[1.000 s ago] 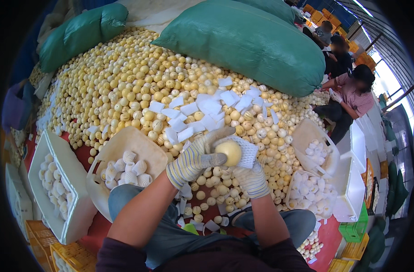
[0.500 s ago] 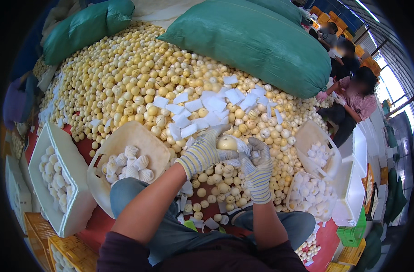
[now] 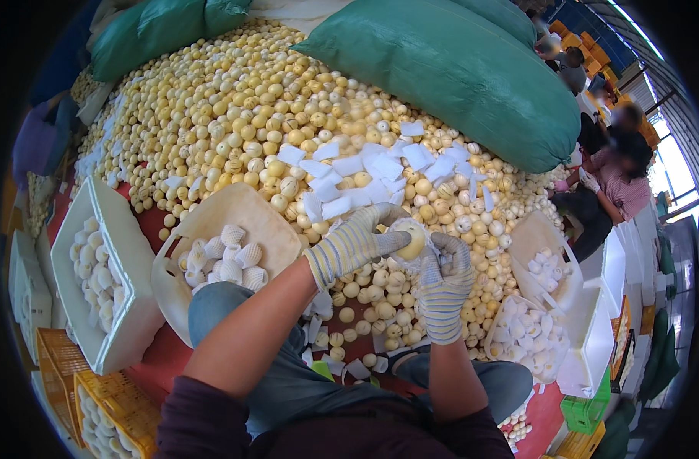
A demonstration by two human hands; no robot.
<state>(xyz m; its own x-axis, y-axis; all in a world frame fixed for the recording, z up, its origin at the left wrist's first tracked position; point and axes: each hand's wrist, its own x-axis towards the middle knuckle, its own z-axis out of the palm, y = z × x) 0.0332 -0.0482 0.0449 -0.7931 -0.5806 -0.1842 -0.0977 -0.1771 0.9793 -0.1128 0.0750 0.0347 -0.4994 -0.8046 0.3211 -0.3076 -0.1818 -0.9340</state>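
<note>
Fruit (image 3: 416,241) up front, held above the pile's (image 3: 212,122) near edge!
Left hand (image 3: 355,246) grips one side, thumb across, apparently steadying; right hand (image 3: 447,279) pinches the net (image 3: 401,225) around it, seemingly keeping it snug.

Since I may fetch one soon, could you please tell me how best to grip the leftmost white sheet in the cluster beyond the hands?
I'd pinch the white sheet by its left edge, coming from above and the left: it lies flattish on round yellowish fruits, that edge looks uncovered, and other sheets crowd its right.
</note>
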